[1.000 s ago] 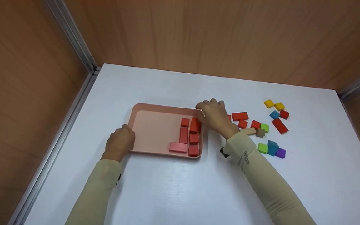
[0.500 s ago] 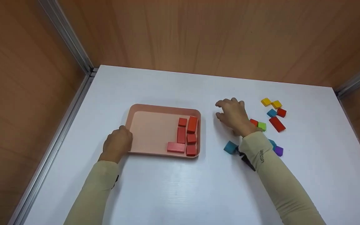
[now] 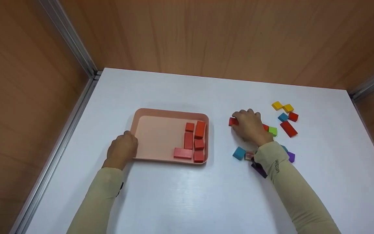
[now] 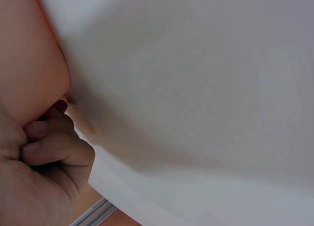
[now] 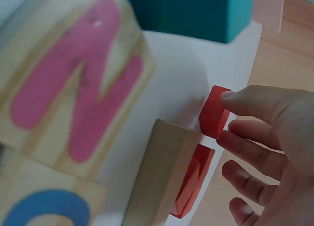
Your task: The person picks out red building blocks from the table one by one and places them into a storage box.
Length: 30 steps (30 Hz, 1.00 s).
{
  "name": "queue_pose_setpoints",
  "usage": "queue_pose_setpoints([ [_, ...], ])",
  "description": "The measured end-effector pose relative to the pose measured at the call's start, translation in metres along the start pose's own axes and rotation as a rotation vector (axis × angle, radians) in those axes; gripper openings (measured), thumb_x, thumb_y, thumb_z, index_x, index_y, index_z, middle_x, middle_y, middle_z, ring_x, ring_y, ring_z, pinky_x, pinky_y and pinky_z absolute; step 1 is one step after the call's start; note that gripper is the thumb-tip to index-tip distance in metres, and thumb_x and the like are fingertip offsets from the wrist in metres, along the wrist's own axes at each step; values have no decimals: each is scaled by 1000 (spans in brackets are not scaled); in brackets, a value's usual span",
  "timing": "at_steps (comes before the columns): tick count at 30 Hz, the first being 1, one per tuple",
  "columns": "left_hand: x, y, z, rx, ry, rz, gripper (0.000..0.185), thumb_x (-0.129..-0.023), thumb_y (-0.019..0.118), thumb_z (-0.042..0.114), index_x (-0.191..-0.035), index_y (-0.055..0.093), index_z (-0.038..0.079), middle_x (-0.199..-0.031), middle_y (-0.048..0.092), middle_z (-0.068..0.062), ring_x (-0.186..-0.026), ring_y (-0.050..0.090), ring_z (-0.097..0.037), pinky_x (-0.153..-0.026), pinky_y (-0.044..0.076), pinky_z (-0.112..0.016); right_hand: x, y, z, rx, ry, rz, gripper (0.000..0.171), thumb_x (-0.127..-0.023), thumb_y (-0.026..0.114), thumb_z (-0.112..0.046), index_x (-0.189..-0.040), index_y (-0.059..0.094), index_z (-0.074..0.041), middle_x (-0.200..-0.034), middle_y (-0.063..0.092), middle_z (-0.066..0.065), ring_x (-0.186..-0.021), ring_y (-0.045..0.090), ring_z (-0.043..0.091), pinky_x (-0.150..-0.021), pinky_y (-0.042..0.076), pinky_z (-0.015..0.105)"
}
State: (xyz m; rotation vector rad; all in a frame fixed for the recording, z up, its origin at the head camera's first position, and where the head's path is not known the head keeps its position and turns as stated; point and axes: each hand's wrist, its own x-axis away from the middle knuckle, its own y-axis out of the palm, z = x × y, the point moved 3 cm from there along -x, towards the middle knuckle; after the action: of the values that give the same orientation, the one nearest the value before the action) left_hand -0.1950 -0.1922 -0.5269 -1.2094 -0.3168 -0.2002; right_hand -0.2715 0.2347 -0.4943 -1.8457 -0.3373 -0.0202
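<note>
Head view: a pink rectangular tray (image 3: pixel 157 136) lies left of centre on a white table (image 3: pixel 174 198). Left hand (image 3: pixel 122 149) curls its fingers round the tray's left edge, a hold also visible at the left of the left wrist view. Five red blocks (image 3: pixel 188 140) and one pink block (image 3: pixel 183 153) stand in the tray's right part. Right of centre, the right hand (image 3: pixel 249 126) pinches a red block (image 3: pixel 233 121) between thumb and forefinger; the remaining fingers are spread apart in the right wrist view, where a beige wooden block (image 5: pixel 162 162) and a flat red piece (image 5: pixel 194 184) lie below it. A teal block (image 3: pixel 239 153) sits nearer the lower edge. Two yellow blocks (image 3: pixel 277 105) touch at upper right, with a red cuboid (image 3: pixel 288 129) beneath.
</note>
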Motion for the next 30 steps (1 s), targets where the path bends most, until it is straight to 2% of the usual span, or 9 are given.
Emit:
queue_pose_setpoints([
  [4, 0, 0, 2, -46, 21, -8, 24, -104, 40, 6, -112, 47, -16, -85, 55, -22, -74, 59, -30, -62, 53, -46, 1, 2, 3, 19, 1, -4, 46, -92, 73, -19, -135, 61, -9, -125, 61, 14, -111, 45, 33, -99, 34, 54],
  [11, 5, -2, 0, 88, 11, 17, 28, -107, 31, 11, -110, 47, -11, -85, 56, -20, -70, 59, -30, -58, 52, -42, 1, 3, 1, 35, 2, 26, 47, -90, 75, -18, -134, 62, -9, -123, 62, 14, -111, 46, 33, -96, 36, 51],
  [15, 4, -2, 1, 56, 10, 26, 26, -106, 32, 10, -109, 46, -12, -86, 56, -22, -73, 59, -31, -61, 53, -45, 0, 0, -5, 27, -23, 26, 47, -91, 75, -20, -134, 61, -9, -124, 62, 13, -111, 46, 32, -95, 36, 51],
  [20, 4, -2, 0, 71, -9, 35, 29, -107, 31, 14, -110, 47, -11, -90, 57, -24, -75, 60, -32, -64, 53, -47, 2, -8, -22, 0, -64, 40, 45, -92, 75, -24, -133, 63, -11, -125, 62, 11, -111, 47, 30, -95, 36, 49],
  [22, 4, -2, 0, 49, 5, 39, 27, -107, 33, 12, -110, 47, -11, -89, 57, -25, -76, 60, -33, -65, 53, -48, 3, -10, -31, -3, -89, 52, 45, -91, 76, -24, -132, 64, -12, -124, 63, 10, -110, 47, 29, -94, 36, 48],
  [27, 4, -1, -1, 53, 22, 52, 24, -106, 33, 8, -108, 48, -11, -89, 57, -24, -77, 60, -33, -66, 53, -49, 2, -13, -59, 34, -173, 88, 44, -90, 76, -26, -130, 65, -11, -121, 65, 10, -108, 50, 29, -92, 38, 48],
  [30, 4, -1, -1, 88, 4, 57, 25, -106, 32, 11, -108, 48, -9, -90, 57, -24, -76, 59, -32, -67, 52, -49, 1, -13, -77, 47, -207, 98, 42, -91, 75, -28, -129, 66, -11, -119, 66, 9, -106, 51, 28, -92, 39, 48],
])
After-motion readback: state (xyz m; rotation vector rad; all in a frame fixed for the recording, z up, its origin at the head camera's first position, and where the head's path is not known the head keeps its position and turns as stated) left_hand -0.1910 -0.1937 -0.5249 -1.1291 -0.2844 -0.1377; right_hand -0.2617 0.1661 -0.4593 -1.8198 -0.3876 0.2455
